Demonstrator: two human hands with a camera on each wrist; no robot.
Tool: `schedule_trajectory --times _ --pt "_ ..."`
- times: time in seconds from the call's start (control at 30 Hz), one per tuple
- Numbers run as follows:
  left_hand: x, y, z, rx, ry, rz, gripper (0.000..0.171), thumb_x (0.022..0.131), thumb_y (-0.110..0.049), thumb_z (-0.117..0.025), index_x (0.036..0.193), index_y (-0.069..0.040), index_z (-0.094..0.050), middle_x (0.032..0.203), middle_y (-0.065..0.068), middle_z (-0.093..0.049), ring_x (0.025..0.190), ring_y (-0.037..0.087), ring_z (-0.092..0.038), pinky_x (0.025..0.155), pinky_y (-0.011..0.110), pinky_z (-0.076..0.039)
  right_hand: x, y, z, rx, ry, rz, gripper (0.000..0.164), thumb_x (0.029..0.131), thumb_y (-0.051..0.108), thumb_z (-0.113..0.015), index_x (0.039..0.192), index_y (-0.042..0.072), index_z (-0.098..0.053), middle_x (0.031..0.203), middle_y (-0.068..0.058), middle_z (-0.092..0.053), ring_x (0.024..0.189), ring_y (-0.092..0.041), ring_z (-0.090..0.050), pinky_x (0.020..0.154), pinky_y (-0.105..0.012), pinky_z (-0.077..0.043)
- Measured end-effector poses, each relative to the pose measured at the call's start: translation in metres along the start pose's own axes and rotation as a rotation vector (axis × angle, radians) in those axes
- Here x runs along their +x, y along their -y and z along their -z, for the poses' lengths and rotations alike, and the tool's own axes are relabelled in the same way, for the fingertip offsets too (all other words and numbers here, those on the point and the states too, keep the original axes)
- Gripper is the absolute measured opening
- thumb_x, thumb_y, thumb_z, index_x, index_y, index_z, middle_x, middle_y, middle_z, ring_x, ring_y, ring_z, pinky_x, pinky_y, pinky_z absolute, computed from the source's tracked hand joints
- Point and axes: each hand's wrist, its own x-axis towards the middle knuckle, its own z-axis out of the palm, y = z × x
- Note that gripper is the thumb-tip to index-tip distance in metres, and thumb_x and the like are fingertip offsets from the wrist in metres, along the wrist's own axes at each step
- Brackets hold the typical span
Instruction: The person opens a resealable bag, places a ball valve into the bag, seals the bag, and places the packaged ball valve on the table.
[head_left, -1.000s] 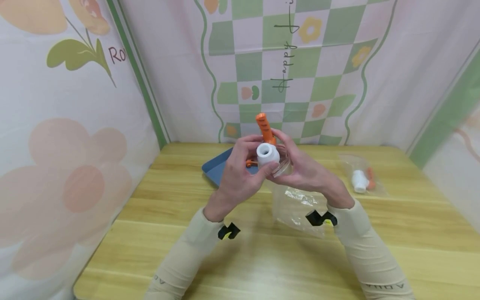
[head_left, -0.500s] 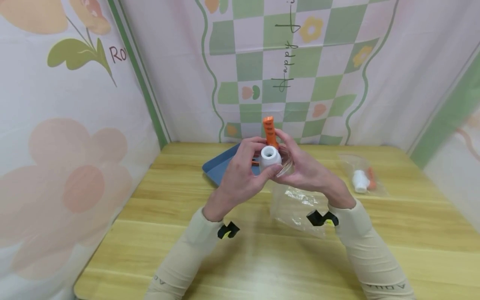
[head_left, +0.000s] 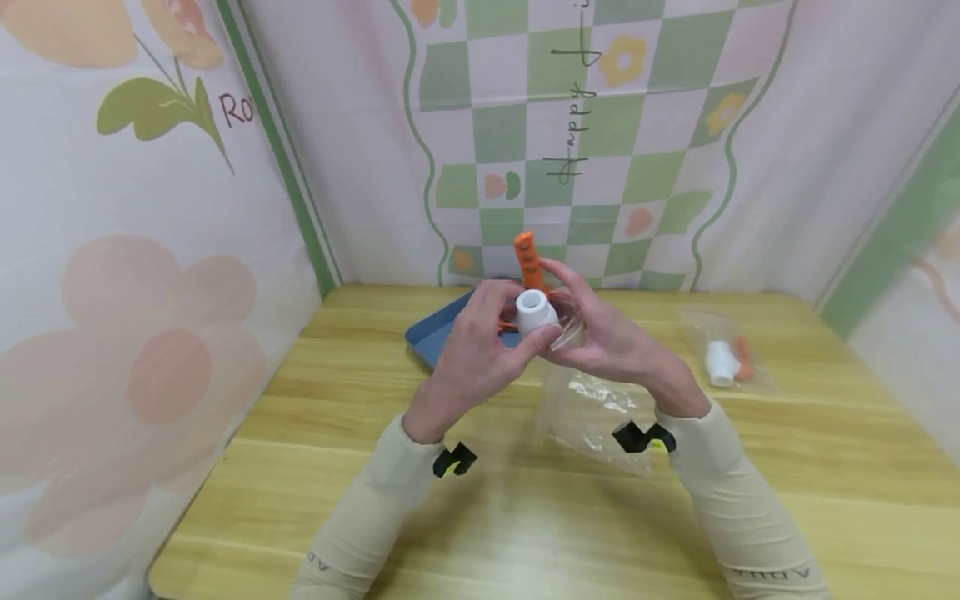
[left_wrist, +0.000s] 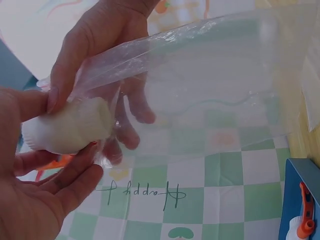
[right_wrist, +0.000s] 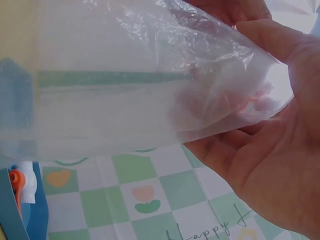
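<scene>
A white plastic ball valve (head_left: 534,312) with an orange lever handle (head_left: 528,257) is held up over the table, its round opening facing the head camera. My left hand (head_left: 480,337) grips the valve body, thumb across the near side. Across from it, my right hand (head_left: 611,337) holds the mouth of a clear plastic bag (head_left: 600,417), which hangs down below. In the left wrist view the ball valve (left_wrist: 70,125) is right at the bag's mouth, with right-hand fingers seen through the film. The clear bag (right_wrist: 125,100) covers much of the right wrist view.
Behind the left hand stands a blue tray (head_left: 429,337); another white valve with an orange handle (left_wrist: 306,212) lies in it. Off to the right on the wooden table (head_left: 510,517), a bagged valve (head_left: 722,363) rests. A patterned curtain (head_left: 360,167) closes off the back.
The valve swung slightly right, then back left, its handle now leaning left. My right index finger has moved a little away from the handle. Both arms stay nearly in place.
</scene>
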Motion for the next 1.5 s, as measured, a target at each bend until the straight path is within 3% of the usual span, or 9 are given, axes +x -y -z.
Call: schedule_trajectory --times 0.23,0.43,0.6,0.8,1.17,1.5 --pt "-0.002 0.000 0.001 0.023 0.033 0.067 0.042 0.083 -0.033 -0.069 0.110 -0.005 -0.054 0.103 0.007 -0.052 0.086 0.011 -0.056 0.075 0.013 -0.047 0.000 -0.001 -0.001 -0.026 -0.005 -0.039 0.095 0.078 0.002 -0.072 0.147 0.018 -0.010 0.121 -0.016 -0.057 0.112 -0.023 -0.055 0.090 -0.025 -0.044" --pt "0.000 0.001 0.004 0.026 0.062 0.028 0.034 0.093 -0.038 -0.054 0.116 -0.013 -0.057 0.113 0.010 -0.048 0.097 0.016 -0.048 0.077 0.020 -0.045 -0.001 0.001 0.000 0.001 -0.062 -0.033 0.095 0.075 -0.001 -0.074 0.147 0.017 -0.015 0.122 -0.019 -0.055 0.108 -0.024 -0.055 0.083 -0.023 -0.047" --pt "0.002 0.001 0.009 0.055 0.093 0.027 0.042 0.095 -0.048 -0.040 0.120 -0.018 -0.056 0.118 0.009 -0.047 0.104 0.017 -0.045 0.078 0.026 -0.044 0.000 0.001 -0.001 0.086 -0.084 0.001 0.090 0.074 -0.008 -0.072 0.145 0.012 -0.021 0.120 -0.019 -0.055 0.108 -0.016 -0.055 0.082 -0.024 -0.048" --pt "0.000 0.000 0.011 0.040 0.188 0.084 0.038 0.096 -0.037 -0.048 0.126 -0.013 -0.052 0.117 0.008 -0.054 0.095 0.013 -0.055 0.077 0.022 -0.049 0.000 -0.001 -0.002 0.040 -0.072 -0.004 0.085 0.076 -0.004 -0.072 0.144 0.013 -0.023 0.118 -0.016 -0.057 0.106 -0.016 -0.056 0.081 -0.024 -0.048" --pt "0.000 0.001 0.009 0.044 0.178 0.085 0.038 0.091 -0.038 -0.057 0.120 -0.013 -0.056 0.112 0.006 -0.052 0.098 0.016 -0.051 0.078 0.019 -0.047 0.002 -0.002 -0.004 -0.044 -0.062 -0.026 0.088 0.077 0.003 -0.073 0.145 0.018 -0.019 0.118 -0.014 -0.057 0.104 -0.018 -0.056 0.082 -0.022 -0.046" --pt "-0.001 0.001 0.008 0.050 0.150 0.075 0.038 0.086 -0.039 -0.063 0.114 -0.014 -0.062 0.106 0.005 -0.051 0.091 0.012 -0.052 0.075 0.016 -0.046 0.003 0.007 -0.008 -0.069 -0.049 -0.015 0.088 0.074 -0.004 -0.072 0.143 0.007 -0.019 0.117 -0.019 -0.056 0.100 -0.020 -0.057 0.083 -0.020 -0.046"
